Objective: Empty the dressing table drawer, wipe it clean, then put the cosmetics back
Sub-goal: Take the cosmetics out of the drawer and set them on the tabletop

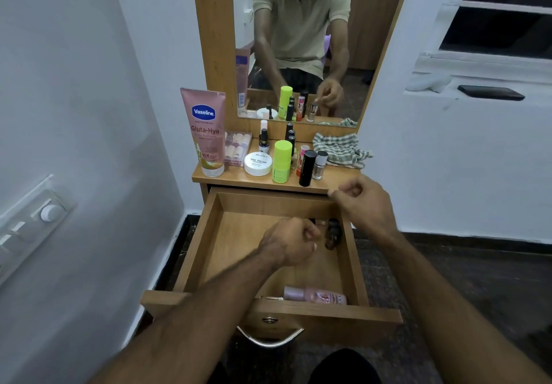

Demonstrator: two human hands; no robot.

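Note:
The wooden drawer point(354, 264) is pulled out below the dressing table top point(340, 179). My left hand point(291, 241) is inside it, fingers curled beside some small dark bottles point(332, 233) at the back right; whether it grips one is hidden. A pink bottle point(313, 295) lies along the drawer's front wall. My right hand point(363, 204) hovers over the back right corner, fingers loosely curled and holding nothing. On the top stand a Vaseline tube point(206, 132), a white nail polish jar point(257, 163), a green bottle point(282, 161), a black tube point(307, 168) and a silver-capped bottle point(320, 165).
A checked cloth point(340, 149) lies crumpled at the back right of the top. A clear box of small tubes point(237, 147) leans behind the jar. The mirror point(298, 40) rises behind. White walls close in on both sides; a phone point(490, 92) lies on the window sill.

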